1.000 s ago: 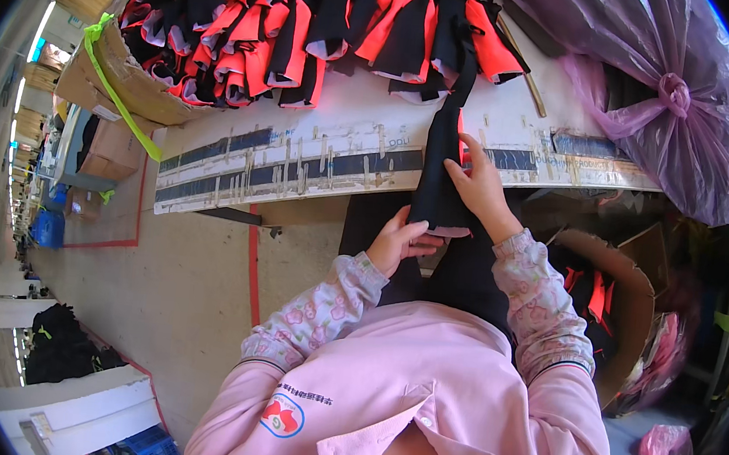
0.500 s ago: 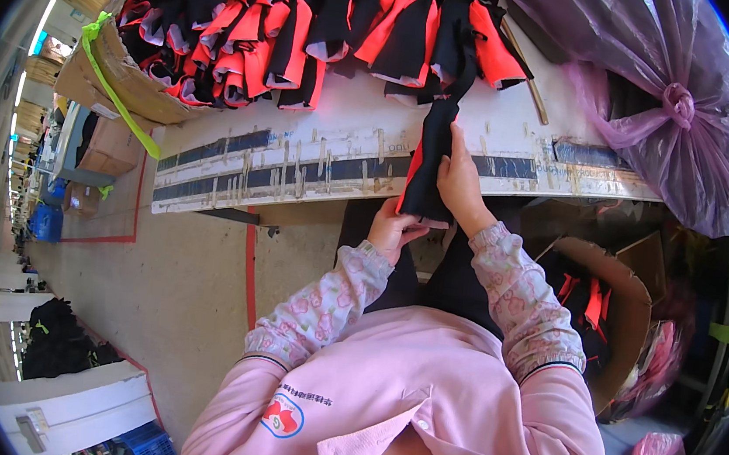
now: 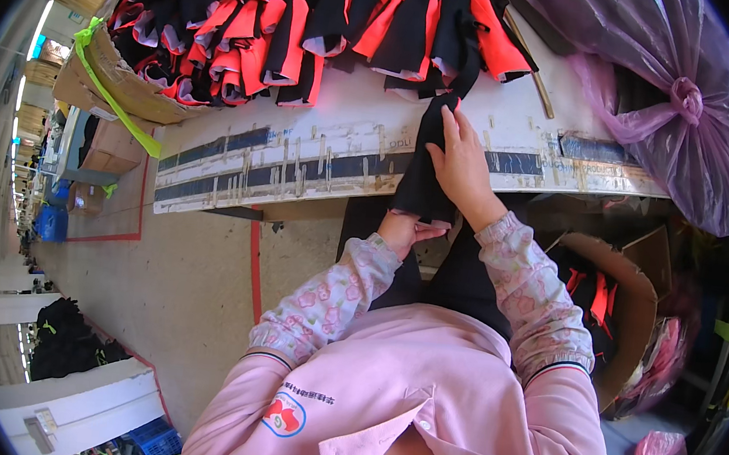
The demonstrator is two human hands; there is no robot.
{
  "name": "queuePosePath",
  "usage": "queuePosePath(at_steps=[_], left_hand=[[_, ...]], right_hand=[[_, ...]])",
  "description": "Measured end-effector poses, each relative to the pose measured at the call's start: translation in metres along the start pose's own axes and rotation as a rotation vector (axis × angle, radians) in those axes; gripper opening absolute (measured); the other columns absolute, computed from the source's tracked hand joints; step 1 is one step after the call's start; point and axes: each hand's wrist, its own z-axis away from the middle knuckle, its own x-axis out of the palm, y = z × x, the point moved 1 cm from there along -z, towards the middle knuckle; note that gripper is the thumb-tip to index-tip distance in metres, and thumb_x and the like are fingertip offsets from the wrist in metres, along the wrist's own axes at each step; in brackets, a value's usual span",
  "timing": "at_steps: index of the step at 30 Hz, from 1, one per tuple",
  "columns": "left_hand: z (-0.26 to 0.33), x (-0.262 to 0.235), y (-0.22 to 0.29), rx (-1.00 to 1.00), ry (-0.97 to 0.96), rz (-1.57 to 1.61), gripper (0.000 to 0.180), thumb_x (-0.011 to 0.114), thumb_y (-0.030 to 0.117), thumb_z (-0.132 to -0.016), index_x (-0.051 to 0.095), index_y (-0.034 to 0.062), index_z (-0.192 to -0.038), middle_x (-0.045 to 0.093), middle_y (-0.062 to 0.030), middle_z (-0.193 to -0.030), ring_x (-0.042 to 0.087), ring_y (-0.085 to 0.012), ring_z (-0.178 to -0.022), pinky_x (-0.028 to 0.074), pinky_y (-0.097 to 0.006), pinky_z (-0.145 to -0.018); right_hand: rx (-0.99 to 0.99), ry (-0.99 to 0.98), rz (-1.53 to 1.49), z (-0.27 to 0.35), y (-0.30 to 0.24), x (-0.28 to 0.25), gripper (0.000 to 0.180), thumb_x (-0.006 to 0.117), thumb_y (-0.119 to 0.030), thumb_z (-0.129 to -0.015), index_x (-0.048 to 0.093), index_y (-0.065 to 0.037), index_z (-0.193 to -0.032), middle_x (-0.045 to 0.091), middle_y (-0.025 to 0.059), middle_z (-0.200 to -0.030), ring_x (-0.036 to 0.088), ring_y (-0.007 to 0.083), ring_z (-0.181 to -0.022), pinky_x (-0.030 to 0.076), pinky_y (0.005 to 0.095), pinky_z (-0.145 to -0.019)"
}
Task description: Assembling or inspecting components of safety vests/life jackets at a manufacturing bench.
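Note:
A black fabric sleeve [image 3: 429,168], tube-shaped with a pale lining at its lower opening, hangs over the table's front edge in front of me. My left hand [image 3: 401,233] holds it at that lower end; part of the hand is hidden by the cloth, and some fingertips show just below the hem. On the sleeve's right side lies my right hand [image 3: 465,165], fingers stretched up along the cloth and thumb apart. The sleeve's upper end meets a black strip [image 3: 465,75] that leads up to the pile of black and coral sleeves [image 3: 404,43] on the table.
The white table [image 3: 339,124] has a worn, taped front edge. A cardboard box [image 3: 126,60] with a neon strap stands at its left, a purple plastic bag [image 3: 684,100] and a thin stick [image 3: 533,68] at its right. Below right is an open carton [image 3: 638,298] with more pieces.
My left hand has moved slightly further under the sleeve's lower end. My right fingers have gone from the sleeve's edge to lying along its top. The coral side has turned out of sight.

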Motion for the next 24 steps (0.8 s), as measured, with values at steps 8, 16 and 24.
queuePosePath(at_steps=[8,16,24], left_hand=[[-0.013,0.002,-0.046,0.101,-0.03,0.244,0.026,0.044,0.002,-0.089,0.053,0.0029,-0.113,0.059,-0.014,-0.109,0.06,-0.0373,-0.094,0.049,-0.051,-0.087],[-0.013,0.011,-0.029,-0.073,-0.05,0.204,0.025,0.039,0.007,-0.093,0.048,-0.002,-0.114,0.058,-0.0204,-0.104,0.061,-0.0372,-0.092,0.053,-0.047,-0.082],[-0.015,0.013,-0.027,-0.02,-0.069,0.113,0.033,0.04,0.019,-0.096,0.041,-0.0015,-0.121,0.057,-0.0229,-0.106,0.063,-0.0363,-0.091,0.056,-0.044,-0.076]], right_hand=[[-0.206,-0.134,0.343,-0.008,0.008,0.027,0.07,0.048,-0.048,-0.086,0.035,0.0,-0.134,0.028,0.0157,-0.143,0.02,0.0309,-0.136,0.019,0.0448,-0.109],[-0.157,-0.128,0.297,-0.002,0.021,0.027,0.07,0.047,-0.048,-0.087,0.032,0.0,-0.136,0.027,0.0155,-0.144,0.016,0.0308,-0.137,0.019,0.0452,-0.108],[-0.137,-0.157,0.32,-0.004,0.02,0.025,0.069,0.047,-0.048,-0.087,0.033,-0.002,-0.136,0.027,0.0146,-0.144,0.017,0.0302,-0.137,0.016,0.048,-0.109]])
